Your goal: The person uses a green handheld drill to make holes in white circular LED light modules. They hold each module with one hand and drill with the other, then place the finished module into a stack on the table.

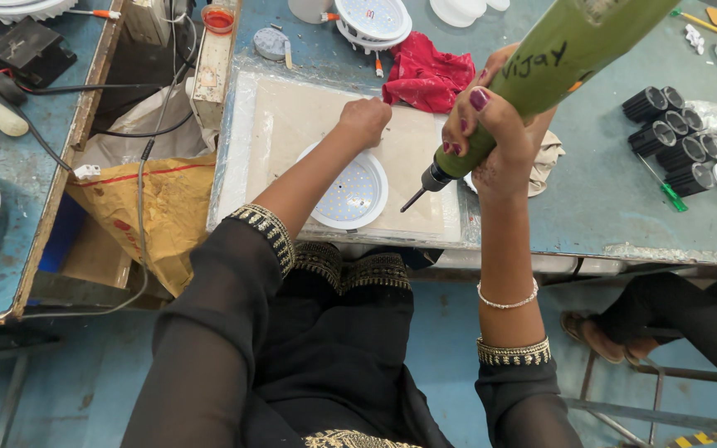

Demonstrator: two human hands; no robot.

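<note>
Lamp: round white light panel (348, 192) lying on the bench (607, 207) near its front edge.
Right hand (491, 124): fingers clenched around a green screwdriver (541, 75), just right of the lamp, tip angled toward it.
Left hand (365, 120): fisted at the lamp's far edge; contents unclear.
Cloth: red rag (425, 76) beyond the lamp.

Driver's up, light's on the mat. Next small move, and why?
Probably lower the green power screwdriver so its bit meets the round white light panel: the right hand holds the tip just clear of the rim, while the left hand rests beyond the panel.
</note>
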